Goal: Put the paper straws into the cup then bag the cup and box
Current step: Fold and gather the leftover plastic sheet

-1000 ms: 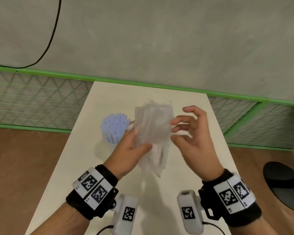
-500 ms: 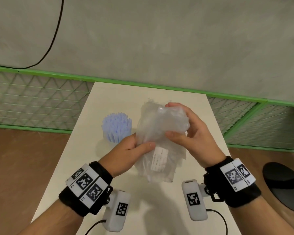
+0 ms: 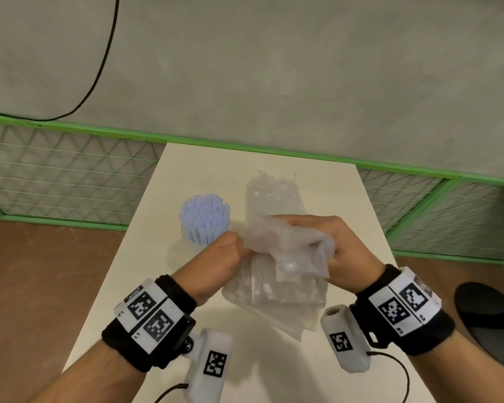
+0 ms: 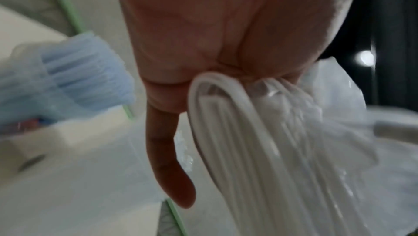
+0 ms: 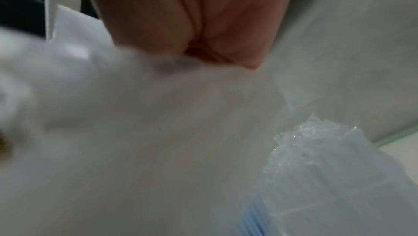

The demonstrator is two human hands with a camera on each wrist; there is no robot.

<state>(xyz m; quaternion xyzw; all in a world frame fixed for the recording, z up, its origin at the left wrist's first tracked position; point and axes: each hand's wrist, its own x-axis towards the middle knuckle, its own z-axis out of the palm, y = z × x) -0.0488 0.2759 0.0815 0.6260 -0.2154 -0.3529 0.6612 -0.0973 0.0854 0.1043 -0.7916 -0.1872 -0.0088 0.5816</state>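
Note:
A clear cup [image 3: 205, 228] packed with upright light blue paper straws [image 3: 204, 212] stands on the white table [image 3: 186, 167], left of centre. A clear box [image 3: 274, 193] with a crinkled top stands right of it, behind my hands. Both hands hold a folded bundle of clear plastic bags [image 3: 277, 289] just above the table. My left hand [image 3: 230, 251] grips its left edge; the left wrist view shows the folded layers [image 4: 248, 141] pinched under the fingers. My right hand [image 3: 329, 239] grips a loose outer layer [image 3: 277, 237] bunched at the top. The right wrist view is blurred film.
A green mesh fence [image 3: 70, 175] runs behind the table under a grey wall. A black cable [image 3: 99, 68] hangs on the wall at left. A black round object [image 3: 492, 321] lies on the brown floor at right.
The bag bundle has come down toward me and the table. My right hand went from the bundle's upper edge to gripping a loose layer pulled across its top.

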